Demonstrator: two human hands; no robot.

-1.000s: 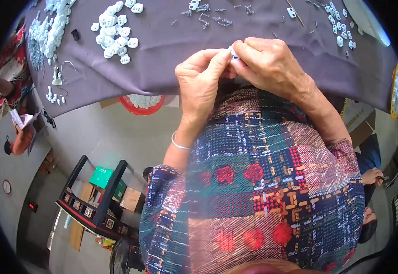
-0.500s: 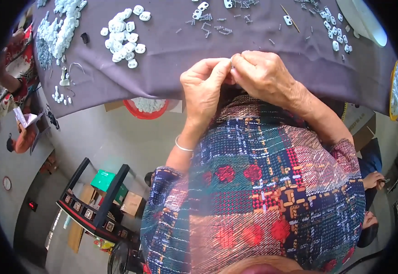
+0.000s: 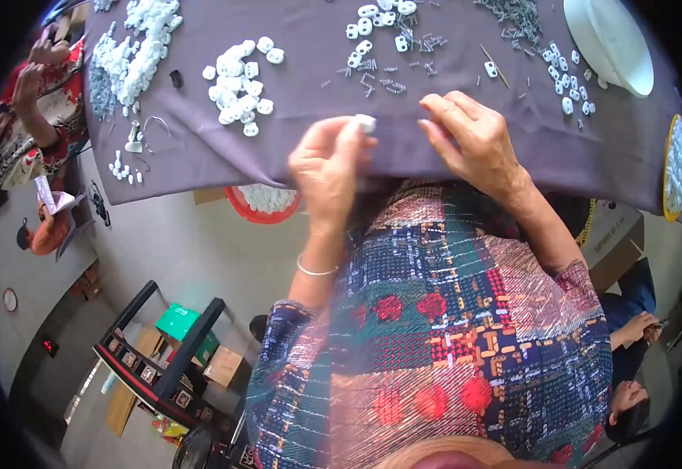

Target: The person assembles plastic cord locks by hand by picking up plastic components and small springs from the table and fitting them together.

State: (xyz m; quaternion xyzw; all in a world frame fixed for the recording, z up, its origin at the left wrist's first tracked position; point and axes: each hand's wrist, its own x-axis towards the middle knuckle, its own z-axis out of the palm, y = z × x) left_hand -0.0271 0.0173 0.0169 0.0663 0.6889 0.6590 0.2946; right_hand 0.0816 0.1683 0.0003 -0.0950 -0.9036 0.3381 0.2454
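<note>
Between the thumb and fingers of my left hand (image 3: 327, 168) is a small white cord lock (image 3: 366, 123), held just above the cloth near the table's front edge. My right hand (image 3: 474, 141) hovers to the right of it, thumb and fingers apart, and I see nothing in it. Beyond my hands lie several loose white two-hole pieces (image 3: 364, 26) with small metal springs (image 3: 394, 84) scattered around them. To the left is a heap of white cord locks (image 3: 239, 87) like the one I hold.
A thin pointed stick (image 3: 495, 66) lies beyond my right hand. Small white parts (image 3: 566, 82) sit near a white bowl (image 3: 606, 47) at the far right. A yellow-rimmed tray (image 3: 667, 172) and a red basin (image 3: 256, 216) hold white pieces. Other people sit at left and right.
My hands were together and have parted. The left moved left with the white cord lock now showing in its fingers; the right moved right and opened. The whole view shifted slightly.
</note>
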